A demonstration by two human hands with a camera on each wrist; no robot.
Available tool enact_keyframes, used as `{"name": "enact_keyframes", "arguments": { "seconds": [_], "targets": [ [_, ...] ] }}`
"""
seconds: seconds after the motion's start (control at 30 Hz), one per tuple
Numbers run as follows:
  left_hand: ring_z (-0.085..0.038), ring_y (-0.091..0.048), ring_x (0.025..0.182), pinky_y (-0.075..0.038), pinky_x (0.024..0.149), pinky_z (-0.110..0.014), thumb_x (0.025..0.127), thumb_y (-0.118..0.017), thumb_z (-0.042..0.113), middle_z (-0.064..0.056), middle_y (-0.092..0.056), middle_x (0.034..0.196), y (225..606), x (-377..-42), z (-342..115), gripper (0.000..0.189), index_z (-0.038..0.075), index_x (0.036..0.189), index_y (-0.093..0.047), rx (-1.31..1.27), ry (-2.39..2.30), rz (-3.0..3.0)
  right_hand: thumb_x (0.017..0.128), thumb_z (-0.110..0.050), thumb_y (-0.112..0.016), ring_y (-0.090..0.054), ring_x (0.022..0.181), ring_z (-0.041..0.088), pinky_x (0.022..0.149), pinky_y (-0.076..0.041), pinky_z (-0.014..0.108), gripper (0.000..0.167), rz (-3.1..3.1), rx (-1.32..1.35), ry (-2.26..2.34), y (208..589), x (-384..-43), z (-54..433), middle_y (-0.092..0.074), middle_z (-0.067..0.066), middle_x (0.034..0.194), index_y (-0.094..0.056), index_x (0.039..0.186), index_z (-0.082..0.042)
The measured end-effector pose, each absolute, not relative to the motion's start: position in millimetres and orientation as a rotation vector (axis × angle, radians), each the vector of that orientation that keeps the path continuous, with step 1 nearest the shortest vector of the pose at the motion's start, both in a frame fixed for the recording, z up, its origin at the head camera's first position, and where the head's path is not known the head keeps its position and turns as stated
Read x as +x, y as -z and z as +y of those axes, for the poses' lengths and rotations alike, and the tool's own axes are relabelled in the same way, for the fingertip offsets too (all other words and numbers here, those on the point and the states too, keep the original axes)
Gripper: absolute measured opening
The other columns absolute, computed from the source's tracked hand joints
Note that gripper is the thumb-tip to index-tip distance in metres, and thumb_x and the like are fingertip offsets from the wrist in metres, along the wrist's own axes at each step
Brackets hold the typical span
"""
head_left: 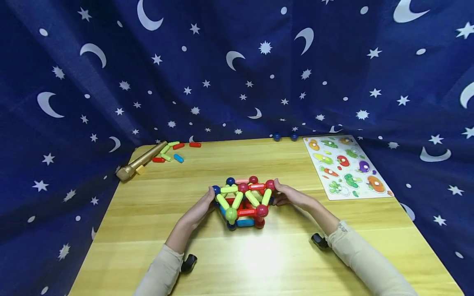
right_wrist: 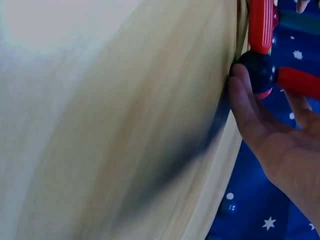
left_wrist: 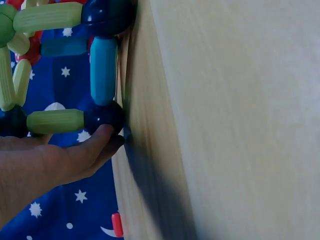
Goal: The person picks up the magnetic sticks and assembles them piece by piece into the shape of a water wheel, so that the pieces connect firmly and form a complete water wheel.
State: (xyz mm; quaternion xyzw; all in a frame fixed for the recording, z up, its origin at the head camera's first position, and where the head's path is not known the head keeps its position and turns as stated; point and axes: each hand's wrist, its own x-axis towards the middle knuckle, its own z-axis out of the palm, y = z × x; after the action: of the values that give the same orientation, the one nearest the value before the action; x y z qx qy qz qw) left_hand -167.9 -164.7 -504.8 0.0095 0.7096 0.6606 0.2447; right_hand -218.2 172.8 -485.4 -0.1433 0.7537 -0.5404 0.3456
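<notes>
Ball-and-rod construction frame at mid-worktop, long axis left-right between the hands, neither nearer: left hand fingers pinching its left end by the blue ball, right hand fingers gripping the right end, thumb at red ball.

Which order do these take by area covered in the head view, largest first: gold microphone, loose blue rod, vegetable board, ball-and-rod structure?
1. Vegetable board
2. Ball-and-rod structure
3. Gold microphone
4. Loose blue rod
</notes>
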Motion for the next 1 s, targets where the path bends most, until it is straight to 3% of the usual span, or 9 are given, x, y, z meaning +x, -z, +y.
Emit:
{"name": "enact_keyframes", "arguments": {
  "seconds": [0.27, 0.4, 0.5, 0.6, 0.73, 0.87, 1.0],
  "targets": [
    [-0.035, 0.003, 0.151, -0.012, 0.120, -0.055, 0.091, -0.016, 0.076, -0.016, 0.006, 0.164, 506.7, -169.9, -154.4, 0.096, 0.007, 0.156, 0.001, -0.024, -1.799, 1.970, 0.101, -0.059, -0.017, -0.060, 0.087, 0.027, 0.089, -0.052, 0.046, 0.076, 1.986, -0.238, 1.465, 485.8, -215.2, 165.4, -0.052, 0.026, 0.110, -0.049, 0.124, 0.006],
    [-0.034, 0.001, 0.152, -0.012, 0.120, -0.054, 0.091, -0.017, 0.076, -0.016, 0.002, 0.164, 506.9, -171.1, -153.2, 0.096, 0.007, 0.157, -0.004, -0.020, -1.818, 1.956, 0.101, -0.059, -0.019, -0.060, 0.087, 0.025, 0.089, -0.053, 0.044, 0.075, 1.989, -0.237, 1.472, 485.4, -215.6, 167.0, -0.051, 0.023, 0.113, -0.050, 0.123, 0.006],
    [-0.037, -0.003, 0.151, -0.013, 0.120, -0.054, 0.092, -0.017, 0.075, -0.020, -0.002, 0.163, 505.2, -172.6, -157.9, 0.095, 0.005, 0.156, -0.008, -0.025, -1.824, 1.904, 0.100, -0.062, -0.020, -0.061, 0.092, 0.028, 0.094, -0.051, 0.046, 0.079, 1.912, -0.235, 1.505, 485.8, -216.4, 169.8, -0.049, 0.020, 0.118, -0.042, 0.133, 0.006],
    [-0.043, -0.018, 0.147, -0.024, 0.116, -0.058, 0.092, -0.012, 0.076, -0.026, -0.014, 0.160, 502.0, -176.2, -166.7, 0.098, 0.002, 0.155, -0.013, -0.094, -1.829, 1.870, 0.098, -0.065, -0.017, -0.062, 0.099, 0.033, 0.100, -0.048, 0.049, 0.085, 1.781, -0.192, 1.574, 485.8, -218.4, 172.4, -0.045, 0.021, 0.126, -0.030, 0.145, 0.005],
    [-0.049, -0.042, 0.132, -0.044, 0.100, -0.052, 0.089, -0.008, 0.078, -0.032, -0.029, 0.153, 500.4, -185.4, -174.7, 0.101, 0.000, 0.152, -0.021, -0.179, -1.786, 1.885, 0.097, -0.067, -0.017, -0.063, 0.100, 0.035, 0.100, -0.048, 0.050, 0.088, 1.711, -0.068, 1.659, 485.7, -221.2, 173.1, -0.038, 0.027, 0.134, -0.020, 0.148, 0.005],
    [-0.050, -0.048, 0.126, -0.051, 0.093, -0.046, 0.087, -0.008, 0.080, -0.031, -0.021, 0.156, 504.5, -196.7, -175.0, 0.102, 0.004, 0.154, -0.020, -0.112, -1.710, 1.829, 0.096, -0.068, -0.026, -0.065, 0.099, 0.037, 0.094, -0.052, 0.051, 0.086, 1.721, 0.033, 1.653, 485.2, -222.7, 171.0, -0.033, 0.033, 0.142, -0.022, 0.148, 0.000],
    [-0.051, -0.045, 0.128, -0.052, 0.091, -0.048, 0.087, -0.006, 0.080, -0.025, -0.013, 0.161, 509.3, -204.4, -178.3, 0.095, 0.016, 0.156, -0.020, -0.058, -1.693, 1.715, 0.096, -0.069, -0.024, -0.062, 0.108, 0.043, 0.090, -0.052, 0.055, 0.083, 1.679, 0.019, 1.601, 485.6, -223.2, 171.1, -0.021, 0.031, 0.155, -0.023, 0.152, -0.008]
  ]
}}
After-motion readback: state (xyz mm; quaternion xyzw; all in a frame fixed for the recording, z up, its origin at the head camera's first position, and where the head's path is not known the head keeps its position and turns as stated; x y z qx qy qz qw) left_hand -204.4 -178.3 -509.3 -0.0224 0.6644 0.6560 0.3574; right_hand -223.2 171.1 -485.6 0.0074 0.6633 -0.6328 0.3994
